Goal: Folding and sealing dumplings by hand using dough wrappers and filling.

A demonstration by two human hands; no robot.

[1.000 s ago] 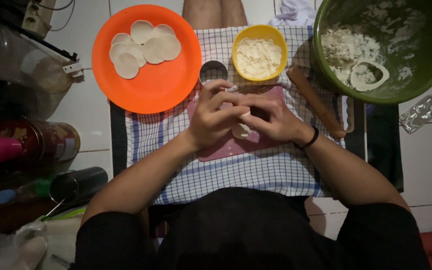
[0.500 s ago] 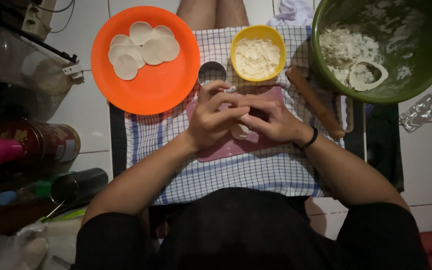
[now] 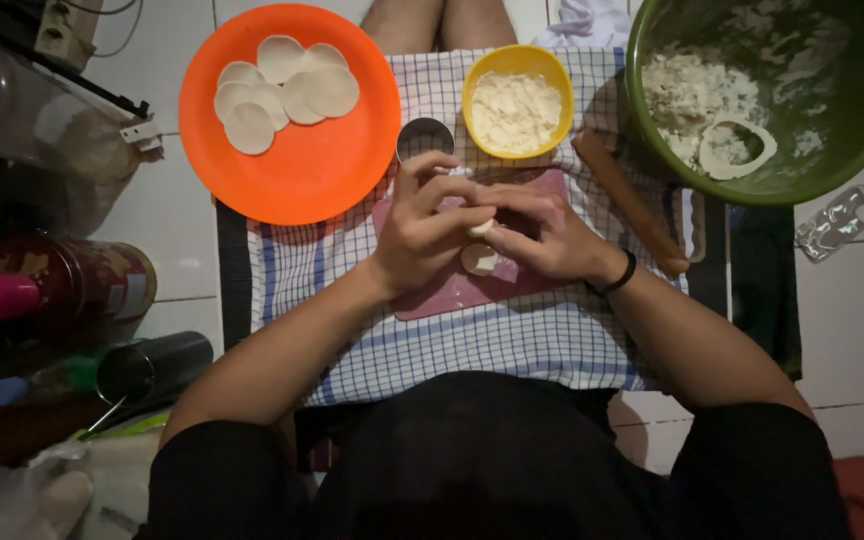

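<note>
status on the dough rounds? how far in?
Done: several cut dough rounds lie stacked on the orange plate. In hand: the left hand and right hand meet over the pink board, pinching a small piece of dough, with another round under them. Left: a dough scrap ring and floury bits sit in the green bowl; the ring cutter and rolling pin lie idle.

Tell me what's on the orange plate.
The orange plate holds a cluster of flat, round white dough discs, overlapping near its far edge. How many lie stacked cannot be told, since they cover each other. The rest of the plate shows bare orange.
</note>
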